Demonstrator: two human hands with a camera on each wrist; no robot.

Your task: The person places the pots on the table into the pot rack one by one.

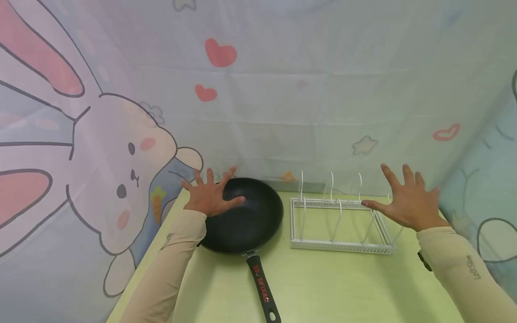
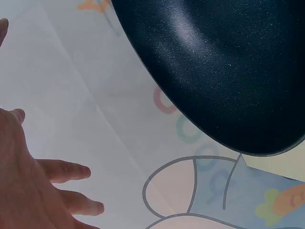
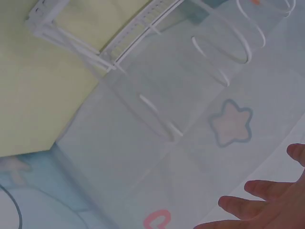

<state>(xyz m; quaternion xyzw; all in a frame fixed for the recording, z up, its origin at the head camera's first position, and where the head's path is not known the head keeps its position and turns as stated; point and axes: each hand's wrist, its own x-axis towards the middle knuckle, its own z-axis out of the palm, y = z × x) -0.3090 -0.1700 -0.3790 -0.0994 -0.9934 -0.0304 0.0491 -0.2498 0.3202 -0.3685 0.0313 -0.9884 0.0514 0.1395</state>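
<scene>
A black frying pan (image 1: 252, 224) lies on the left part of the table, its dark handle (image 1: 262, 287) with red lettering pointing toward the front edge. Over the pan's left side in the head view, my left hand (image 1: 210, 197) is held up with fingers spread, holding nothing. The left wrist view shows that hand (image 2: 28, 176) apart from the pan (image 2: 224, 71). To the pan's right stands a white wire rack (image 1: 343, 246) with upright curved dividers. My right hand (image 1: 412, 204), fingers spread, overlaps the rack's right end in the head view and grips nothing.
The pale yellow-green table (image 1: 323, 287) meets a printed cloth backdrop (image 1: 274, 134) along its back and sides. A large cartoon rabbit (image 1: 121, 170) is printed on the left cloth. Between pan and rack runs a narrow gap.
</scene>
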